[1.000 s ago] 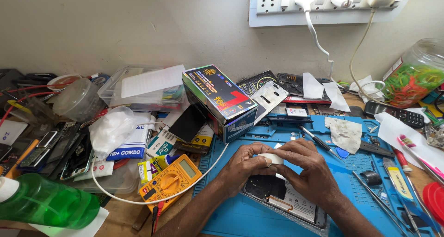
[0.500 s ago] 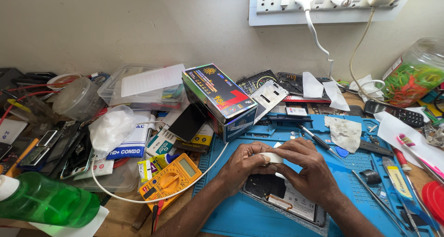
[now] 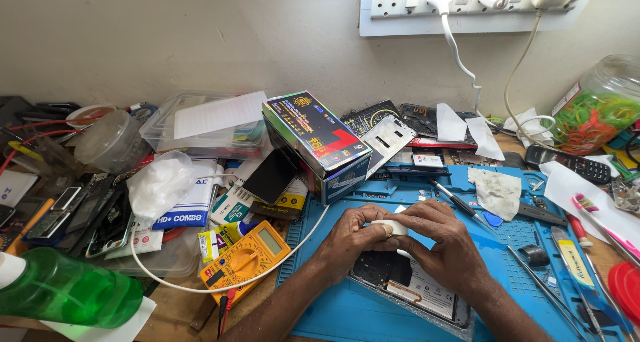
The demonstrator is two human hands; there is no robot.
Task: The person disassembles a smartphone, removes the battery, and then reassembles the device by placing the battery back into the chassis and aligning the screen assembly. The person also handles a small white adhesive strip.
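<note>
Both hands meet over one opened phone (image 3: 417, 290) lying on the blue mat (image 3: 347, 309). The left hand (image 3: 350, 239) and right hand (image 3: 445, 249) pinch one small white roll (image 3: 390, 227) between closed fingers. One yellow multimeter (image 3: 245, 261) and one green bottle (image 3: 63, 290) sit to the left on the desk.

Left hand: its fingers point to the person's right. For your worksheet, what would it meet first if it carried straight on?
The left hand already touches the small white roll; just beyond lies the right hand, pinching the same roll. Depth is unclear.
</note>
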